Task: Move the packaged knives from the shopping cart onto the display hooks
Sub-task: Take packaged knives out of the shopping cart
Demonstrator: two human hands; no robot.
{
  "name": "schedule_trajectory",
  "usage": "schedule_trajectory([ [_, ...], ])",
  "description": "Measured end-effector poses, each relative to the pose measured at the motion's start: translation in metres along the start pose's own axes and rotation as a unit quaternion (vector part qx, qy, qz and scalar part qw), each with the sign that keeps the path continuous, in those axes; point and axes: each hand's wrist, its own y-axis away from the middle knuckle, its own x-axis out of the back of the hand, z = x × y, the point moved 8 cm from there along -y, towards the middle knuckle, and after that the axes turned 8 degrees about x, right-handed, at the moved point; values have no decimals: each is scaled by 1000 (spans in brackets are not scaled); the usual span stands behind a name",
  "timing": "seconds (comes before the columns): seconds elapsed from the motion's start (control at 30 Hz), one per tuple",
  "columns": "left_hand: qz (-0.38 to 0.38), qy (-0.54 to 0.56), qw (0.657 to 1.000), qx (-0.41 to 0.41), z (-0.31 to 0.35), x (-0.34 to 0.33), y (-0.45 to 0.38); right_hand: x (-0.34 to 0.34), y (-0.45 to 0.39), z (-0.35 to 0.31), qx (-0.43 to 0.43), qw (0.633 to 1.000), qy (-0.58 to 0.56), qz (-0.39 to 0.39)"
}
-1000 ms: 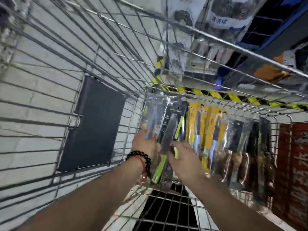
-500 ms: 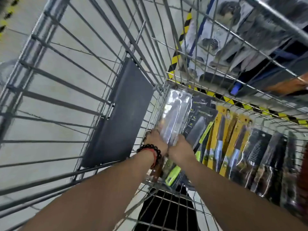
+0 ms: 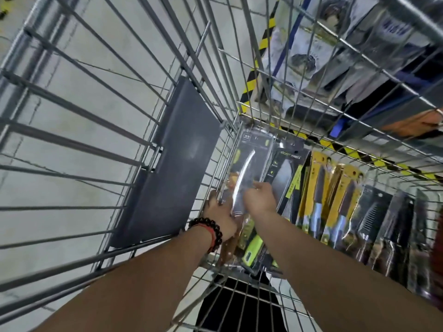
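Both hands hold front knife pack (image 3: 247,168): left hand (image 3: 221,212) grips its lower left edge, right hand (image 3: 260,196) pinches right edge mid-pack. Pack upright, inside shopping cart (image 3: 100,130), at left end of row. Right of grip: more packs (image 3: 333,200), yellow then dark. Display hooks not in view. Task looks early; none seen hung, all remaining packs left.

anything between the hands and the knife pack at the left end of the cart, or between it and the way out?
Nothing between them: left hand and right hand are both already on the clear-fronted knife pack. Lifting out, the cart's wire side sits right beside it and the next pack overlaps its right edge. Display hooks aren't in view.
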Motion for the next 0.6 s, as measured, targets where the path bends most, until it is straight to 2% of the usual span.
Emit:
schedule_trajectory([
  [0.07,0,-17,1000,-10,0,-3,1,-1,-6,-10,20,1000,-5,5],
  [0.23,24,-77,997,-19,0,-9,0,-11,-20,-21,25,996,78,-36],
  [0.3,33,-114,993,-14,-1,-12,0,-11,-22,-21,55,993,94,-34],
  [0.37,57,-136,989,-19,0,-11,0,-5,-24,-16,77,996,53,-5],
  [0.5,126,-138,981,-42,1,-3,4,7,-31,-7,8,985,-168,34],
  [0.53,130,-135,981,-39,1,-3,4,6,-31,-9,-2,983,-182,20],
  [0.6,116,-128,985,-30,-1,-4,4,0,-30,-14,4,991,-134,-8],
])
